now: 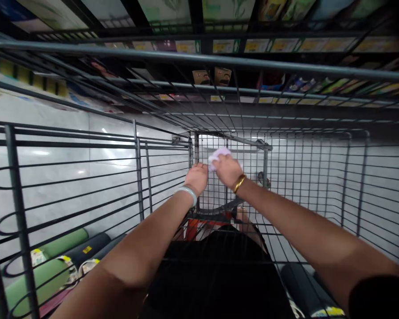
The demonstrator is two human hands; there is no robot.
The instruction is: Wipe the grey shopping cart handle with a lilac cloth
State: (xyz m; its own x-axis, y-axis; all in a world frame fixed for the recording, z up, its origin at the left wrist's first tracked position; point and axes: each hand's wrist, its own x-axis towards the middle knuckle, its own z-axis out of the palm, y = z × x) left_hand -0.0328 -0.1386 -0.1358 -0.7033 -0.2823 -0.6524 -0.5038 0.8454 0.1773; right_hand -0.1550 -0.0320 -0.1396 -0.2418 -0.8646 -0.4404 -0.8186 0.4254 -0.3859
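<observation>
Deep inside a wire shopping cart (138,170), my right hand (228,170), with a gold bangle at its wrist, is closed around a pale lilac cloth (223,153). The cloth is bunched up against the wire mesh and looks slightly blurred. Just left of it, my left hand (197,177), wearing a pale bangle, has its fingers curled over the cart's wires near the inner corner. The two hands are close together but apart. The fingertips of both are partly hidden.
Store shelves (186,104) with packaged goods and price tags run along the far side. Rolled green mats (36,283) and dark rolled mats (310,288) lie beyond the cart wires. A grey rail (199,57) crosses above my hands. Light tiled floor (111,161) shows through the mesh.
</observation>
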